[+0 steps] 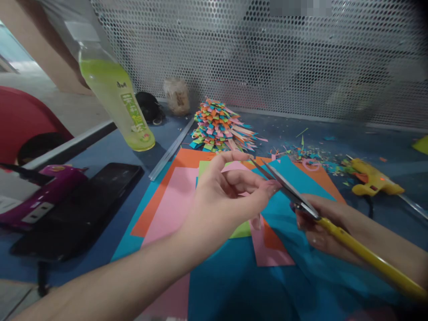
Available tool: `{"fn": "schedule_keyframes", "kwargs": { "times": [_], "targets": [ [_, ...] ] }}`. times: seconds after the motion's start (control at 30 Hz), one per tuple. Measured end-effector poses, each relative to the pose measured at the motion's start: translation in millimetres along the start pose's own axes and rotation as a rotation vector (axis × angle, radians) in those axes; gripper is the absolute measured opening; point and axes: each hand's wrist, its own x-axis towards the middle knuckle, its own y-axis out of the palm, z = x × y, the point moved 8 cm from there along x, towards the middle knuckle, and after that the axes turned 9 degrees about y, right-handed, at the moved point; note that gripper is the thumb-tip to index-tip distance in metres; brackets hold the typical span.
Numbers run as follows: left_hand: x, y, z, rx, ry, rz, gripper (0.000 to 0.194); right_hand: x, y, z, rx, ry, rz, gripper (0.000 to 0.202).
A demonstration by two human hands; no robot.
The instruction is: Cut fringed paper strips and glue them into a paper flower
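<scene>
My right hand (323, 218) grips a pair of scissors near the pivot. The scissors (302, 203) have slim metal blades, slightly apart and pointing up and left, and yellow handles reaching toward the lower right. My left hand (227, 191) is raised by the blades, fingers curled and thumb close to the middle finger. Its thumb tip overlaps the blade; what it pinches, if anything, is hidden. Below both hands lie overlapping sheets: blue paper (234, 276), pink paper (170, 191), orange paper (154, 209) and a little green paper (241, 230). A pink strip (272, 254) shows beneath my left hand.
Behind the sheets stands a cone of layered colourful paper strips (217, 127). Paper scraps (321, 156) and a yellow glue gun (376, 178) are at right. At left are a drink bottle (115, 98), a black phone (80, 209), a purple power strip (50, 191) and clear sticks (172, 149).
</scene>
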Motion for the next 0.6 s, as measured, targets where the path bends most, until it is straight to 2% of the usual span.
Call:
{"fn": "schedule_keyframes", "kwargs": {
  "times": [0.1,0.23,0.33,0.47,0.6],
  "targets": [
    [0.4,0.1,0.5,0.000,-0.003,-0.003,0.038,0.0,4.8,-0.1,-0.037,-0.025,0.078,0.014],
    [1.0,0.1,2.3,-0.010,-0.003,-0.001,0.038,2.4,4.1,-0.8,-0.046,-0.041,0.089,0.016],
    [0.8,-0.1,2.4,-0.019,0.004,0.001,0.038,4.1,2.3,0.4,-0.020,-0.073,0.061,0.018],
    [0.2,-0.4,-0.3,-0.003,-0.006,-0.007,0.038,4.7,2.9,-0.7,0.013,-0.022,0.027,0.026],
    [0.8,-2.1,-0.6,0.025,-0.041,-0.049,0.039,6.6,-5.4,5.8,0.124,0.014,-0.102,0.031]
  ]
}}
